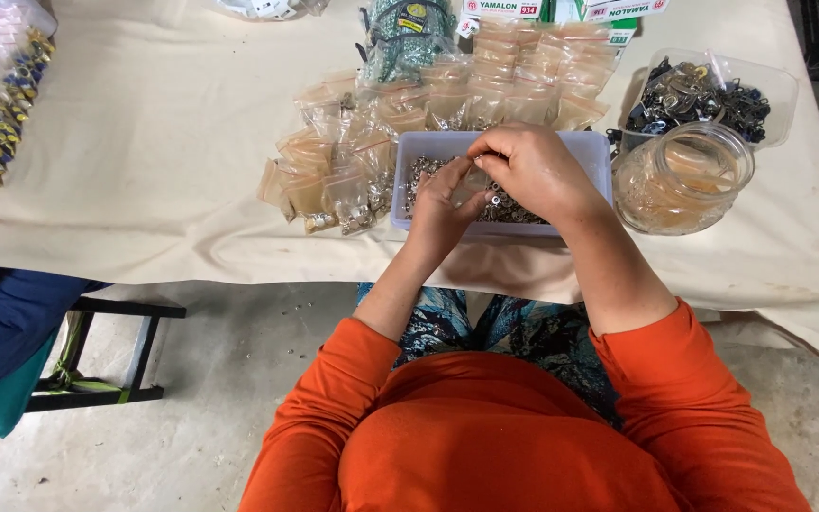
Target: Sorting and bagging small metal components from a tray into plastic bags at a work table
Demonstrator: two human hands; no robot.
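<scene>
Resting on the cream tablecloth (172,142), a pale tray (580,152) of small metal rings (509,207) sits under both hands. Left hand (443,204) pinches a small clear bag (471,185); right hand (533,171) closes fingertips on the bag's top. Filled bags (334,180) lie left, a glass jar (682,178) right.

I saw a glass jar (682,177) right of the work, a clear tub of dark metal parts (703,93) behind it, filled little bags (353,156) piled on the cream cloth (163,142), and a black stool (116,356) below
</scene>
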